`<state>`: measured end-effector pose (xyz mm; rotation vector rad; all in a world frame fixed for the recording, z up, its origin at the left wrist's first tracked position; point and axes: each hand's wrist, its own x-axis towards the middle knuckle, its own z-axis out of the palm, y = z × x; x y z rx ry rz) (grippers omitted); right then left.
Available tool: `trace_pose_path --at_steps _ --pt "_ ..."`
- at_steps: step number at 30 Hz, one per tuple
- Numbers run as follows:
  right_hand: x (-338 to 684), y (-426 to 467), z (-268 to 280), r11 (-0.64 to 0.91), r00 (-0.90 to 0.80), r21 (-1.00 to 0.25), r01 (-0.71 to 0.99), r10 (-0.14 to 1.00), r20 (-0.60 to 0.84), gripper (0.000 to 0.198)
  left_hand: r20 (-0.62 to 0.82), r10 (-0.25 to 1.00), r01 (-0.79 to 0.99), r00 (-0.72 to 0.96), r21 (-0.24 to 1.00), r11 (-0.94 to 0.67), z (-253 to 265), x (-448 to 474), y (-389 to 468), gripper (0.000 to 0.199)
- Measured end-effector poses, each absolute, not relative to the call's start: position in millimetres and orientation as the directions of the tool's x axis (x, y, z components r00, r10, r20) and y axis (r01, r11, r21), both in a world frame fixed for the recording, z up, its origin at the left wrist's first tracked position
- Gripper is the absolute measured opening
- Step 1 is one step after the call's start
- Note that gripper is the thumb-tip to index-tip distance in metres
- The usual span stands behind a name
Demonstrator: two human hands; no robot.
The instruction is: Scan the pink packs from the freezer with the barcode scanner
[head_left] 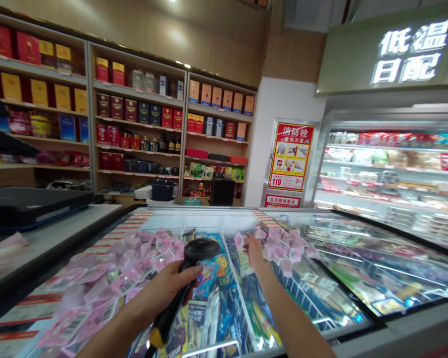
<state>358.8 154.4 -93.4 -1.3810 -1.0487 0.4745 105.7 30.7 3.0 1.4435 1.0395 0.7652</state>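
My left hand [177,283] is wrapped round the handle of a black and yellow barcode scanner [201,248], its head pointing forward above the freezer. Stretched out over the freezer, my right hand [254,251] has its fingers closed on a small pink cup with a barcode label [240,240]. Just right of that hand, a pile of similar pink cups [283,246] rests on the freezer's glass lid. A larger heap of pink cups with barcode labels [134,266] spreads to the left of the scanner. My right fingertips are partly hidden.
Below my hands, the open part of the chest freezer holds blue ice-cream packets [212,278] between white wire dividers [237,288]. A dark device [37,204] sits on the left counter. Shelves of boxed bottles [142,112] line the back wall; a lit refrigerated display [392,174] stands right.
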Motion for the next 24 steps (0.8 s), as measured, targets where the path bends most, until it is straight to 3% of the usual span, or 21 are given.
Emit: trace_pose_path --at_steps 4,9,19,24 --pt "334 155 -97 0.238 0.447 -0.965 -0.115 0.879 0.164 0.016 -0.093 0.916 0.154 0.390 0.988 0.034 4 100 26 0.032" --pt "317 146 -94 0.154 0.288 -0.791 -0.592 0.957 -0.028 0.004 -0.056 0.918 0.149 0.392 0.989 -0.003 3 91 22 0.033" --pt "297 142 -95 0.128 0.220 -0.810 -0.572 0.975 -0.001 0.007 -0.076 0.912 0.121 0.402 0.992 0.030 1 86 19 0.032" --pt "296 148 -105 0.216 0.270 -0.914 -0.343 0.955 0.125 0.018 -0.031 0.904 0.126 0.427 0.992 -0.026 1 84 20 0.032"
